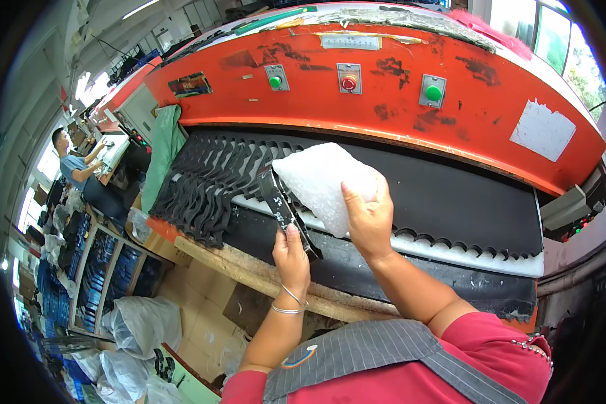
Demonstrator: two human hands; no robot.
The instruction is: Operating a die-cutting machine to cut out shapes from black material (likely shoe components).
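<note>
My left hand (292,261) is closed on the lower part of a narrow black cutting die (279,204), a tilted band with pale markings. In my right hand (370,219) is a white foam-like wad (324,176), with the thumb lying across it. The wad's left end touches or lies very near the die's upper end; which, I cannot tell. Beneath both hands a black sheet (451,192) covers the machine bed, its near edge cut into scallops. Wavy black cut strips (205,185) lie at the left.
An orange press beam (303,84) with green buttons (433,93) and a red button (348,82) spans the far side. A white board (464,254) shows under the sheet. Green cloth (165,155) hangs at left. Plastic bags (143,323) lie lower left. Another person (84,172) works far left.
</note>
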